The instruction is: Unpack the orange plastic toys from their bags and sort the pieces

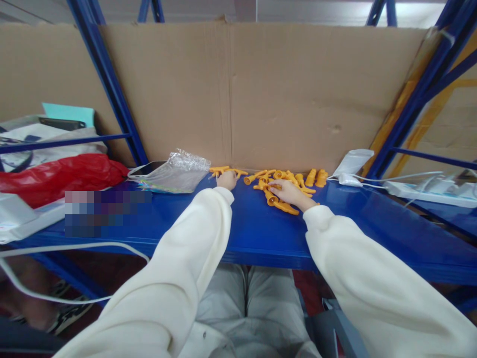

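A scatter of small orange plastic parts [288, 180] lies on the blue shelf [253, 233] against the cardboard back wall. My right hand [288, 192] rests on the pile with fingers stretched toward the left, touching a few parts. My left hand [226, 180] is curled at the pile's left end, next to some orange parts [223, 170]; what its fingers hold is hidden. Both arms wear cream sleeves.
A clear plastic bag [175, 171] and a phone [146, 169] lie left of the parts. Further left sits a red bag [55, 176]. A white pouch [352, 161] and a power strip [428, 191] with cables lie at right. Blue rack uprights flank the shelf.
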The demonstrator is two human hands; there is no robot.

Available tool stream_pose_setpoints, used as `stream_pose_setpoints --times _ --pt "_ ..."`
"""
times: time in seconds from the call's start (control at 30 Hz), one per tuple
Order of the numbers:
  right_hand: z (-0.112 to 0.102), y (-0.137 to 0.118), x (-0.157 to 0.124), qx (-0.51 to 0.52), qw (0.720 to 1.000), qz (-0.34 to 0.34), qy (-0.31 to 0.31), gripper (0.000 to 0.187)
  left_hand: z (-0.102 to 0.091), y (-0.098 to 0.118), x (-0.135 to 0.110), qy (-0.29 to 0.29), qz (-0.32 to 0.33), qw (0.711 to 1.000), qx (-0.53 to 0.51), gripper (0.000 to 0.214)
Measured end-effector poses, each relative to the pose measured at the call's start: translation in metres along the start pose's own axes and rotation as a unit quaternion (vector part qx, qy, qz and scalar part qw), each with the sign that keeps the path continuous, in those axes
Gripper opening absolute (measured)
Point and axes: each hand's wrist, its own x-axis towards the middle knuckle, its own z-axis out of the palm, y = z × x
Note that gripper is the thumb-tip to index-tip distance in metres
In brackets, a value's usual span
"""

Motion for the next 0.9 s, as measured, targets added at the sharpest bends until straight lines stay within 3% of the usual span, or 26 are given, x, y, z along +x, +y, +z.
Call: stream_pose_setpoints --times 0.13,0.27,0.37,0.47,0.63,0.77,0.9 --pt "0.001 0.0 0.0 -0.003 1.0 0.001 0.0 0.024 0.003 -0.002 0.001 0.013 0.021 1.0 0.017 0.029" --pt "0.002 -0.001 0.001 0.014 1.0 0.002 0.007 0.023 0.007 0.006 0.0 0.012 0.155 0.988 -0.008 0.041" --pt "0.0 -0.004 0.001 0.022 1.0 0.0 -0.007 0.022 0.013 0.017 -0.003 -0.045 0.238 0.97 -0.003 0.046" --pt "-0.002 -0.008 0.001 0.024 1.0 0.003 -0.014 0.02 0.017 0.025 -0.007 -0.092 0.237 0.967 0.022 0.04" --pt "-0.003 -0.011 -0.003 -0.026 0.999 0.0 -0.023 0.026 0.014 0.027 -0.011 -0.084 0.217 0.972 0.015 0.029" --pt "0.002 -0.009 -0.001 -0.008 1.0 0.011 0.002 0.029 0.007 0.03 -0.014 -0.027 0.214 0.975 -0.049 0.024" --pt "0.007 -0.012 0.011 0.099 0.993 0.011 0.055 0.032 -0.001 0.045 -0.025 0.048 0.227 0.965 -0.118 0.022"
